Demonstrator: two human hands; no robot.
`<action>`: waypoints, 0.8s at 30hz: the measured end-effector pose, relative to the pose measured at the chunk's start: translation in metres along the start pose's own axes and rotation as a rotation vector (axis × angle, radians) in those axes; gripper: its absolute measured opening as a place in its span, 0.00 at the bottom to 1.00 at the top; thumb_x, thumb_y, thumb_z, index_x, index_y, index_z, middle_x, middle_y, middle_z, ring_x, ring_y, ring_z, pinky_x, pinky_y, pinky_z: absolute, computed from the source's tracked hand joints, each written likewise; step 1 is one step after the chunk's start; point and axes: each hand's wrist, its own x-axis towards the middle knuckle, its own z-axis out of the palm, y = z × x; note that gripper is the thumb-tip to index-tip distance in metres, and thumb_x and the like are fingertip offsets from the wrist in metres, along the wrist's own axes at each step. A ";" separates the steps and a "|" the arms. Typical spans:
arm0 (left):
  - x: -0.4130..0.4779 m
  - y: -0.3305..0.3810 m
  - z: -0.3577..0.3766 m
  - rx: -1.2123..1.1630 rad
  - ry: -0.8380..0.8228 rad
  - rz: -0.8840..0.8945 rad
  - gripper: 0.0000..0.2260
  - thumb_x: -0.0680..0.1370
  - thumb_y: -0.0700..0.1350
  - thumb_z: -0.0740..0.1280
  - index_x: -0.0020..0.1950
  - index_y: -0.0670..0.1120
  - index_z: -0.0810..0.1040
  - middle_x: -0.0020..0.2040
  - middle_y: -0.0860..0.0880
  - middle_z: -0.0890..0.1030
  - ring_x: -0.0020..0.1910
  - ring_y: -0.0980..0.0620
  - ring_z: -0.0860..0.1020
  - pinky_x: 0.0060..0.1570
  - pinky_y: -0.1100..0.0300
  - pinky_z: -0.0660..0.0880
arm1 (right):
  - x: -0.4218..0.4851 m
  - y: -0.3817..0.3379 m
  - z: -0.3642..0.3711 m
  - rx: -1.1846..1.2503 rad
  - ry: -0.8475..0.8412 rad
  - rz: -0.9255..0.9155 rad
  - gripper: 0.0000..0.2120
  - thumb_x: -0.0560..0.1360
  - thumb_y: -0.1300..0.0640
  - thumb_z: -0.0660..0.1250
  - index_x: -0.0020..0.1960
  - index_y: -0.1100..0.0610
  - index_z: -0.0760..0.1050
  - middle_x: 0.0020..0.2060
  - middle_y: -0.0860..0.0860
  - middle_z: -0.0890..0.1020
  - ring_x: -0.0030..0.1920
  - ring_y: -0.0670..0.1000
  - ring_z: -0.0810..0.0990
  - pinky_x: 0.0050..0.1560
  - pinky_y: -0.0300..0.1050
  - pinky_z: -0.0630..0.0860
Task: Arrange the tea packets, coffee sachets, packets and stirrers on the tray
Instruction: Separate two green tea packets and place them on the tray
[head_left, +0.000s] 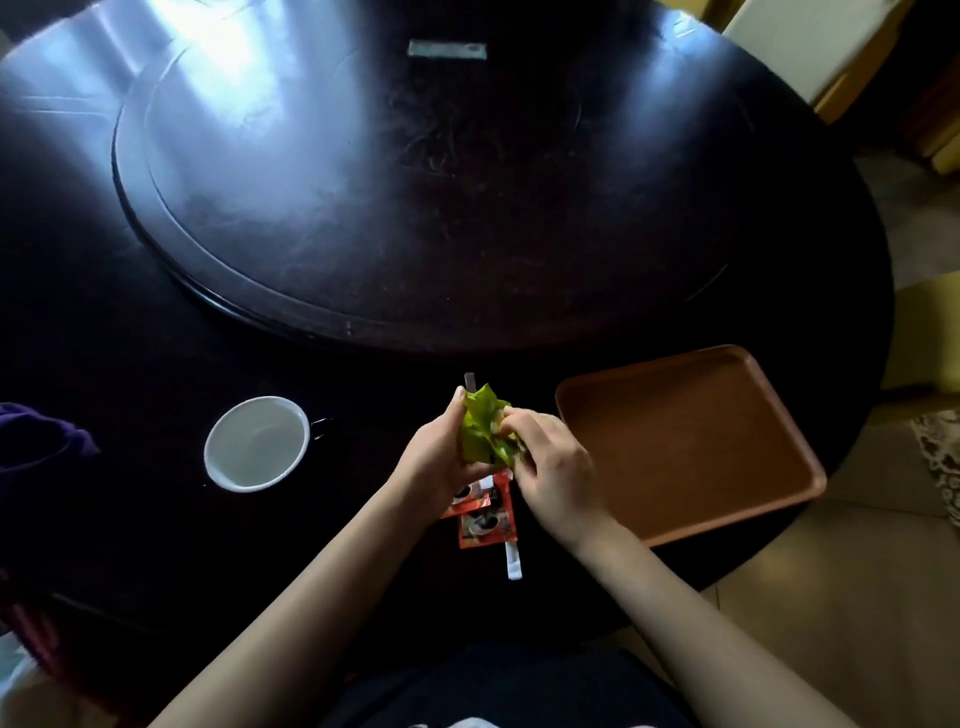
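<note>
Both hands meet over the dark table near its front edge. My left hand (441, 457) and my right hand (550, 467) together grip a bunch of green tea packets (480, 431) held upright between them. Under the hands lie red coffee sachets (485, 525), partly covered. A white wrapped stirrer (511, 561) pokes out below the sachets, and another stirrer end (469, 380) shows above the green packets. The brown tray (691, 447) sits just to the right of my hands with nothing on it.
A white-lined mug (257, 441) stands to the left of my hands. A purple cloth (36, 447) lies at the far left edge. A large round turntable (389, 182) fills the middle of the table. Floor tiles and a chair show at the right.
</note>
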 end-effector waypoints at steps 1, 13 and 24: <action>0.002 0.001 0.002 -0.008 -0.034 -0.007 0.22 0.75 0.60 0.58 0.49 0.43 0.81 0.43 0.44 0.83 0.40 0.51 0.83 0.31 0.60 0.80 | 0.001 0.004 -0.005 0.032 -0.021 0.018 0.19 0.66 0.70 0.64 0.54 0.56 0.76 0.57 0.52 0.80 0.59 0.52 0.75 0.59 0.43 0.73; 0.022 -0.005 0.034 0.092 -0.088 0.130 0.09 0.68 0.43 0.71 0.47 0.43 0.80 0.39 0.46 0.85 0.37 0.48 0.84 0.35 0.56 0.82 | 0.015 0.056 -0.035 0.736 -0.075 0.584 0.12 0.69 0.57 0.72 0.49 0.52 0.72 0.45 0.49 0.80 0.46 0.47 0.80 0.42 0.38 0.80; 0.038 -0.014 0.030 0.146 0.117 0.036 0.04 0.75 0.40 0.64 0.46 0.46 0.78 0.38 0.46 0.81 0.35 0.50 0.81 0.33 0.56 0.77 | 0.033 0.148 -0.071 0.799 0.032 0.884 0.06 0.74 0.65 0.64 0.50 0.59 0.72 0.45 0.60 0.79 0.38 0.51 0.78 0.39 0.45 0.75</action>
